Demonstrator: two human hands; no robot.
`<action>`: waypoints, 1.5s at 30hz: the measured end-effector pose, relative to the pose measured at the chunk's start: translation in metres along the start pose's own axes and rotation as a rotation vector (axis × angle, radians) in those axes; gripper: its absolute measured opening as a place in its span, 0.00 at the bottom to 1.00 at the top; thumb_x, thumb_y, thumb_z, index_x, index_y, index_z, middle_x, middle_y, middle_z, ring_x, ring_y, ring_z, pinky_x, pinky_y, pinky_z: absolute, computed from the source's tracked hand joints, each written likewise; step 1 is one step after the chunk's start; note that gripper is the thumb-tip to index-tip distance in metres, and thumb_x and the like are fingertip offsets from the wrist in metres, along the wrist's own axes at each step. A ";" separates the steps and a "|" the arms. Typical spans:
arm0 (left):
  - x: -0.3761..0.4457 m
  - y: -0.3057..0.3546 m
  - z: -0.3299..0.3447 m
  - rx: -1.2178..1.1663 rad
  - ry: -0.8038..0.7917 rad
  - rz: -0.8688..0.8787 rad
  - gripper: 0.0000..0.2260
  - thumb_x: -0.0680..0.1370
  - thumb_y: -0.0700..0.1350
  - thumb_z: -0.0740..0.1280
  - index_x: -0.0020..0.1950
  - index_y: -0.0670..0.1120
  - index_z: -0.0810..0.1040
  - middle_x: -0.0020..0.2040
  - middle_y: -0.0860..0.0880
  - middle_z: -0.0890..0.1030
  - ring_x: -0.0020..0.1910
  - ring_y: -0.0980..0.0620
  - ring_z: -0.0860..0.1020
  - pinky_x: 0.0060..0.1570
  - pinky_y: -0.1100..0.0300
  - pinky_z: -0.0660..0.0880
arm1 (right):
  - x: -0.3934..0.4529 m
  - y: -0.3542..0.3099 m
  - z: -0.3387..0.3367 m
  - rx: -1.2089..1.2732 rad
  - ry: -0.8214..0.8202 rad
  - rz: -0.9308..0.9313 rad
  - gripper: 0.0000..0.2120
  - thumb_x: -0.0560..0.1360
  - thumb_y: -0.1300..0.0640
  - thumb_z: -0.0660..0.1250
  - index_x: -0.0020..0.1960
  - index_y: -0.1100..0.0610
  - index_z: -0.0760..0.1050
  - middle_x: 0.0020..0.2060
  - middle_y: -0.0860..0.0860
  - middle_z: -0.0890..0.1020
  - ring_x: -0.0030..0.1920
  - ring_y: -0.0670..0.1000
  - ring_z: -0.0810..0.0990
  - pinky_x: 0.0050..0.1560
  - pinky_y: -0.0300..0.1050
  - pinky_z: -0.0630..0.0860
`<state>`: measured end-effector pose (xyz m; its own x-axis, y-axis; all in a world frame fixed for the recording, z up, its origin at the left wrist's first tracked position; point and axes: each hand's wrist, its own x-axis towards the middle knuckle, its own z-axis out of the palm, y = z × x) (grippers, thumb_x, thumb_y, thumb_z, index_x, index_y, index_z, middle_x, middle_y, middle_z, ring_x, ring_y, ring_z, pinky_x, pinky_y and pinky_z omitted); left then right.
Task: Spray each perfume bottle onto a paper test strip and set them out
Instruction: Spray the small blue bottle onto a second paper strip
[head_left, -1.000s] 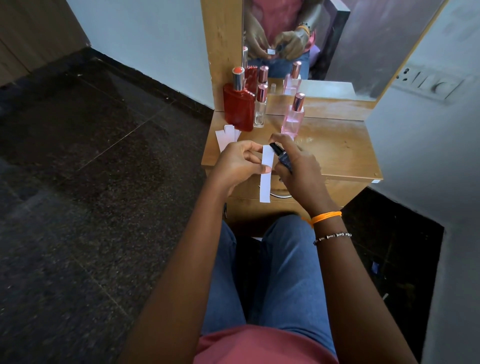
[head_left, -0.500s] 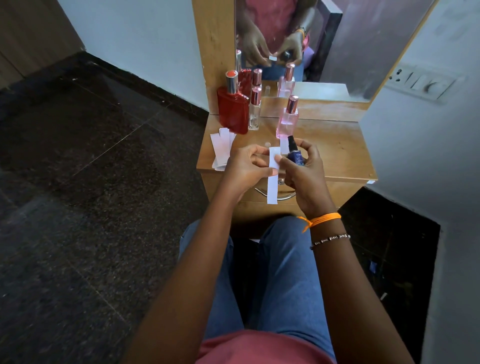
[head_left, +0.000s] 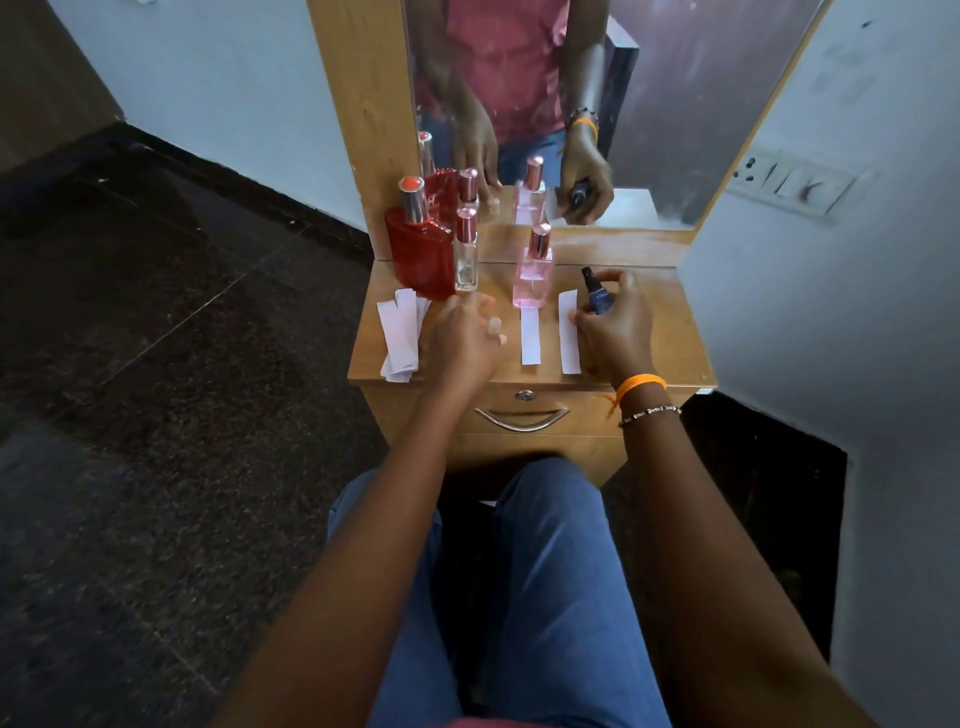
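Right hand (head_left: 615, 332): grip was clamped round blue bottle (head_left: 598, 297), centre-right of frame, on the desk (head_left: 660, 332). Left hand (head_left: 462, 338): fingers loosely apart, nothing held.

— What carries it all?
— A small wooden counter (head_left: 670, 358), set into a corner between pale walls (head_left: 234, 78).
— And its front?
— One drawer (head_left: 540, 421) with a curved metal handle (head_left: 521, 419) and a round lock (head_left: 525, 396) just above the handle.
— Behind it?
— A mirror (head_left: 675, 104) in a wooden frame (head_left: 358, 104), standing upright at the back edge.
— Anything on the right wall?
— A switch plate (head_left: 795, 179) with a socket, several switches and a round knob.
— The floor?
— Dark speckled stone floor (head_left: 156, 415), laid in large tiles with thin seams, with a dark skirting along the wall.
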<state>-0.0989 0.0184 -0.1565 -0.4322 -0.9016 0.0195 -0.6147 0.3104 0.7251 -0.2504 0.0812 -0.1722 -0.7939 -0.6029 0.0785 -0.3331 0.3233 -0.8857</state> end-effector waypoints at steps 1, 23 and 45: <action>0.001 0.000 0.001 0.018 0.004 0.006 0.18 0.74 0.40 0.69 0.63 0.46 0.74 0.59 0.46 0.77 0.56 0.48 0.76 0.55 0.55 0.74 | 0.000 0.001 0.002 -0.028 0.013 -0.022 0.19 0.69 0.65 0.71 0.58 0.57 0.72 0.54 0.56 0.81 0.51 0.54 0.80 0.52 0.48 0.78; -0.010 0.029 -0.014 -0.539 -0.105 -0.111 0.07 0.78 0.47 0.64 0.49 0.46 0.79 0.38 0.52 0.78 0.39 0.58 0.74 0.39 0.64 0.68 | -0.071 -0.009 -0.010 0.117 -0.147 -0.253 0.22 0.72 0.70 0.64 0.63 0.56 0.67 0.40 0.56 0.79 0.38 0.55 0.79 0.41 0.46 0.76; -0.047 0.024 -0.026 -0.553 -0.301 -0.065 0.06 0.77 0.46 0.67 0.47 0.44 0.81 0.40 0.50 0.79 0.39 0.56 0.74 0.49 0.60 0.73 | -0.101 -0.011 -0.013 0.226 -0.364 -0.219 0.26 0.71 0.68 0.59 0.65 0.49 0.68 0.40 0.49 0.77 0.34 0.44 0.72 0.40 0.52 0.79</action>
<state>-0.0759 0.0608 -0.1228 -0.6214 -0.7642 -0.1727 -0.2485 -0.0167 0.9685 -0.1729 0.1484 -0.1649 -0.4746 -0.8683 0.1444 -0.3215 0.0182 -0.9467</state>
